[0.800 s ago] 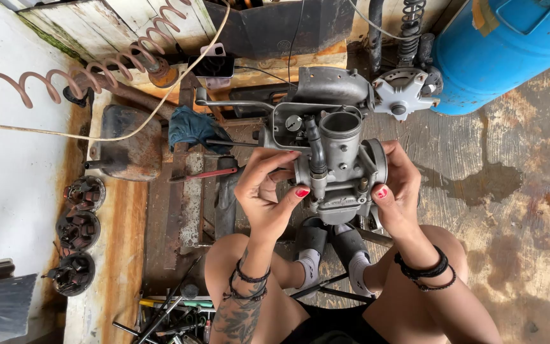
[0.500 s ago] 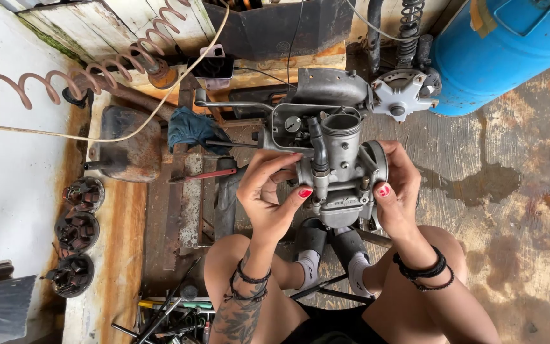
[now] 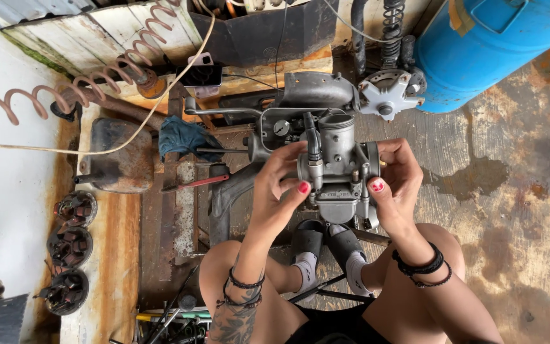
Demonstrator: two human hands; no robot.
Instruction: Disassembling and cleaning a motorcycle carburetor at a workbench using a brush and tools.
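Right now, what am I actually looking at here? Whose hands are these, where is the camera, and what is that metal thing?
No machine here: a seated person wears a camera on the head, so you look down at their own hands and knees. The left hand and right hand grip a grey metal carburetor from both sides, above the lap. Around it lie a blue rag, a red-handled tool, a blue barrel, a rusty coiled spring and three round wound coils on a stained concrete floor.

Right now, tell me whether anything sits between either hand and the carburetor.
Nothing visible does. The left hand and right hand both grip the grey carburetor directly, one on each side, fingers on bare metal.
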